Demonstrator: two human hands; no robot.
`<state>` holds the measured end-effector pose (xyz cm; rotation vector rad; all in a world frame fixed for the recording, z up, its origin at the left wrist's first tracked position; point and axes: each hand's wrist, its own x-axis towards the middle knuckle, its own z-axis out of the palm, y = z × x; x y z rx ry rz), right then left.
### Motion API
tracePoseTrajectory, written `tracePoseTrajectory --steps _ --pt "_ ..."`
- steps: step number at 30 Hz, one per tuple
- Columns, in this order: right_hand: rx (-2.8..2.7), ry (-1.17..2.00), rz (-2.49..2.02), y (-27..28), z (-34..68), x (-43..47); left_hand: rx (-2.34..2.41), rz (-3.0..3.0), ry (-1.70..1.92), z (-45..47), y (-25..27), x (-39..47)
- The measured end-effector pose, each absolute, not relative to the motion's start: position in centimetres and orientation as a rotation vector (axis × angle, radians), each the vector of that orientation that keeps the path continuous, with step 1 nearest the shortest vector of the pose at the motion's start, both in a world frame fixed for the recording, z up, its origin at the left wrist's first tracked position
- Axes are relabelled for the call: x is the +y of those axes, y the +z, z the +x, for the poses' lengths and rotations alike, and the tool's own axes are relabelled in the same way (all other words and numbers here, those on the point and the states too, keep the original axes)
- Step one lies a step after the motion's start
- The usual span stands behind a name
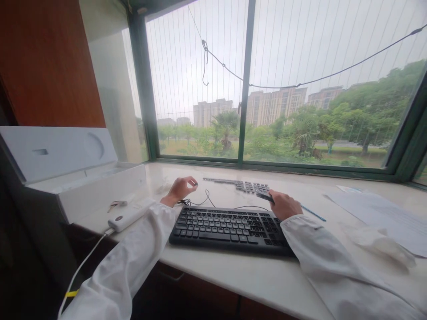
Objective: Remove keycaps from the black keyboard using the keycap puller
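Observation:
A black keyboard point(216, 226) lies in front of me, with keycaps off over part of its right side. My left hand point(180, 190) is above its far left edge, thumb and forefinger pinched on a small dark piece that looks like a keycap point(196, 184). My right hand point(284, 204) is beyond the keyboard's right end, closed on a slim black tool point(264, 196) pointing left; its exact kind is unclear. Loose keycaps point(252, 186) lie in rows on the white surface between and beyond the hands. A thin blue stick point(314, 213) shows right of my right hand.
An open white box point(100, 191) stands at the left. Near it are keys point(117, 205) and a white power strip point(130, 215) with a cord. Paper sheets point(380, 215) and a crumpled tissue point(378, 244) lie on the right. A window frame point(245, 89) rises behind.

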<state>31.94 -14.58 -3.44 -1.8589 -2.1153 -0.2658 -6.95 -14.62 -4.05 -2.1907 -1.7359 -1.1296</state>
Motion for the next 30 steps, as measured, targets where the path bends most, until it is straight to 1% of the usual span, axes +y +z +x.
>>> tracePoseTrajectory --steps 2,7,13,16,20,24,30 --pt "-2.108 -0.249 -1.912 -3.7 32.8 -14.2 -1.762 -2.14 -1.091 -7.3 -4.1 -14.6" --pt "-2.122 -0.308 -1.85 -3.8 33.8 -13.5 -1.812 -2.017 -0.975 -8.3 -4.0 -13.2" --pt "-2.187 -0.233 -1.854 -4.2 33.9 -13.2 -1.919 -2.128 -0.58 -7.6 -2.5 -8.9" --pt "-2.2 -0.223 -1.837 -4.3 33.8 -13.2 -2.0 -2.196 -0.456 -6.1 -2.1 -6.4" --pt "-2.206 -0.225 -1.835 -4.5 33.9 -13.1 -2.073 -2.239 -0.383 -4.2 -2.3 -3.2" --pt "-2.209 -0.259 -1.806 -4.7 33.9 -12.9 -2.03 -2.285 -0.318 -3.2 -2.9 -0.3" --pt "-2.216 -0.234 -1.776 -4.6 33.7 -13.0 -2.086 -2.326 -0.324 -3.3 -4.1 2.6"
